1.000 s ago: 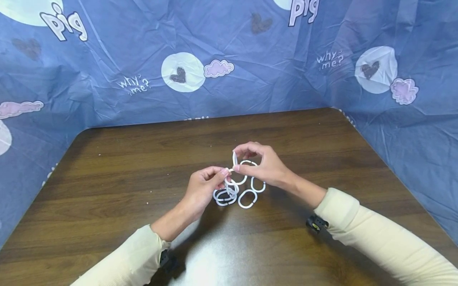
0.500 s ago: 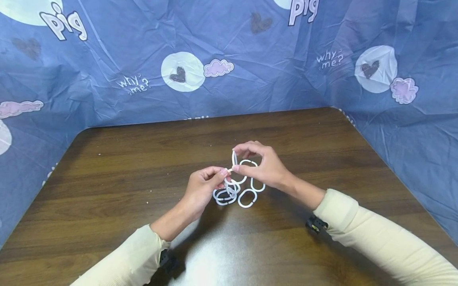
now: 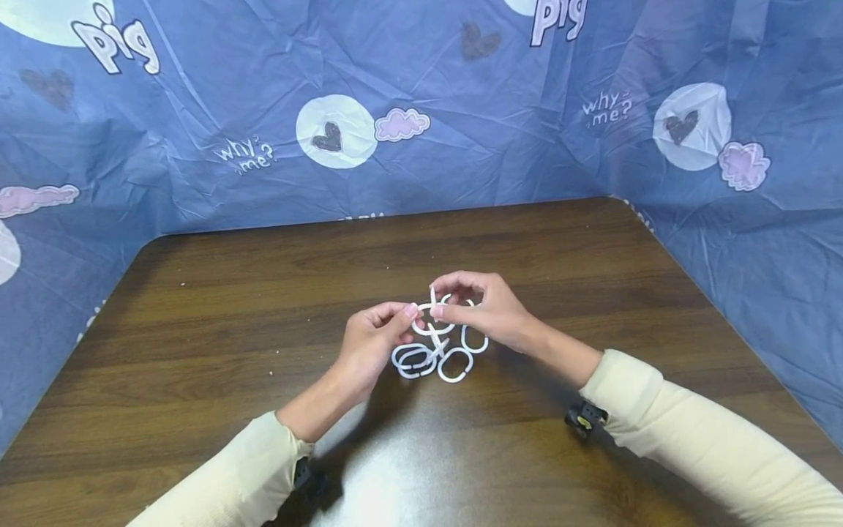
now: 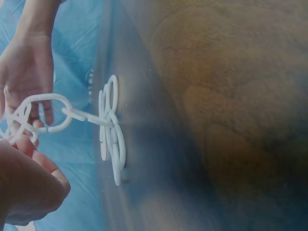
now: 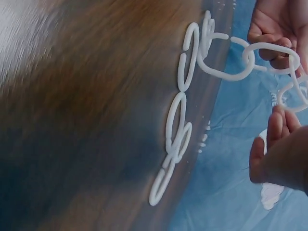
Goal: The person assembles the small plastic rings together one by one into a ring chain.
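Note:
My left hand (image 3: 369,348) pinches one end of a white plastic chain link (image 4: 53,96) between thumb and fingertips. Opposite it, my right hand (image 3: 494,307) holds another white link (image 3: 432,296) upright between thumb and fingers, just above the table. The held links meet between both hands, but fingers partly hide how they join. From them a run of connected links (image 5: 226,76) hangs down to more white links (image 3: 440,368) lying on the table. Small gaps show in several of the links.
The brown wooden table (image 3: 263,293) extends around the hands, with tiny white specks on its left part. A blue printed cloth (image 3: 461,168) hangs behind and beside it. Dark wrist devices (image 3: 585,419) sit below the cream sleeves (image 3: 691,432).
The link in my left hand has turned, so its loop shows wider between the hands. My right hand has dipped slightly. The links hanging below have swung a little rightward.

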`<state>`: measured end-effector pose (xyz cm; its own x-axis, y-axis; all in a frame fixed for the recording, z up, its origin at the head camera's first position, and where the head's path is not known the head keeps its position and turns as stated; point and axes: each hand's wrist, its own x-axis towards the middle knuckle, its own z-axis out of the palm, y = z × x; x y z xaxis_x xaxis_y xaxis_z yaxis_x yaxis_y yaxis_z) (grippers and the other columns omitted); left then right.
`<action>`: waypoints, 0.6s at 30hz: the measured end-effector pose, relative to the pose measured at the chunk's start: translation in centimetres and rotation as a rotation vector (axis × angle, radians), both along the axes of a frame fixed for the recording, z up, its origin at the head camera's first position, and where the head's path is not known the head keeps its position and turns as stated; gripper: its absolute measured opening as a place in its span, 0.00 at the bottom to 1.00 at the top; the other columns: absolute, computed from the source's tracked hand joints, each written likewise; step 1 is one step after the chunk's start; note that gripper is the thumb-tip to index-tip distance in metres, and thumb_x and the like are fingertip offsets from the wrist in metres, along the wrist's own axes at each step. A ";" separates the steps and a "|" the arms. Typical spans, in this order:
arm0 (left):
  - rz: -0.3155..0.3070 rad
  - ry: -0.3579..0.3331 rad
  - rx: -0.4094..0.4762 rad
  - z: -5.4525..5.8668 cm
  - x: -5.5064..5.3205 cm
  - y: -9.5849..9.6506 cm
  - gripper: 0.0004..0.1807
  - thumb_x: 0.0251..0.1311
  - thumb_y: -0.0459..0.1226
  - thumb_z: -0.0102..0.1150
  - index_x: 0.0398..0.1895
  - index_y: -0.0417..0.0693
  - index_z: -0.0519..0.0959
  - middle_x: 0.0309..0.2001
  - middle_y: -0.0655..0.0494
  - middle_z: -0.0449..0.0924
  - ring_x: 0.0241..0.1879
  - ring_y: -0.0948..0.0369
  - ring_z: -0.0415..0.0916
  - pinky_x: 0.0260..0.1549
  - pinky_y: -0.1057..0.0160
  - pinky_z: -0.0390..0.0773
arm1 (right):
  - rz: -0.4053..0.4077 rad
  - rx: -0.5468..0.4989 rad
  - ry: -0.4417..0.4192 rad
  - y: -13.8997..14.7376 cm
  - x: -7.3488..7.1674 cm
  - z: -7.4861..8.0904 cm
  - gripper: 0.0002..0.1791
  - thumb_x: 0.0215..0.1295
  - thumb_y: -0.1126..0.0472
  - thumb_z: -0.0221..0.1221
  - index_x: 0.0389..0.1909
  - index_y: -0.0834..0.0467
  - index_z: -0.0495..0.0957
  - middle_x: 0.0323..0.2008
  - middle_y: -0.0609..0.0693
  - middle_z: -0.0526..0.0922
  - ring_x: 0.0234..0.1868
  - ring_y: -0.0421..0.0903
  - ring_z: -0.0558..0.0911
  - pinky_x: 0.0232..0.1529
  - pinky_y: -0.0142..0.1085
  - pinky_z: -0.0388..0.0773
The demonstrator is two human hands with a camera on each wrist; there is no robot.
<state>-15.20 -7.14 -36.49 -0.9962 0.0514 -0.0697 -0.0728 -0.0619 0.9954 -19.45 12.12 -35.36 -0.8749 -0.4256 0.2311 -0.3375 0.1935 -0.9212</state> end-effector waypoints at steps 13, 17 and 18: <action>-0.001 -0.002 -0.004 -0.4 0.0 -0.3 0.13 0.65 0.34 0.57 0.41 0.27 0.79 0.28 0.57 0.81 0.26 0.63 0.73 0.32 0.67 0.77 | -0.218 0.327 0.786 0.6 -0.5 -0.1 0.28 0.43 0.51 0.70 0.46 0.61 0.79 0.43 0.51 0.82 0.43 0.48 0.74 0.45 0.42 0.64; 0.015 -0.019 -0.029 -0.6 0.0 -0.3 0.13 0.65 0.34 0.57 0.40 0.28 0.79 0.29 0.56 0.81 0.25 0.63 0.73 0.31 0.67 0.76 | -0.207 0.340 0.888 0.6 -0.6 0.0 0.29 0.42 0.52 0.69 0.46 0.63 0.79 0.43 0.54 0.81 0.43 0.50 0.74 0.47 0.44 0.64; 0.021 -0.024 -0.039 -0.6 0.0 -0.3 0.13 0.65 0.34 0.56 0.40 0.28 0.79 0.29 0.56 0.81 0.25 0.63 0.73 0.31 0.67 0.76 | -0.203 0.344 0.908 0.6 -0.7 0.0 0.29 0.42 0.52 0.69 0.46 0.64 0.79 0.43 0.54 0.81 0.43 0.50 0.75 0.47 0.45 0.65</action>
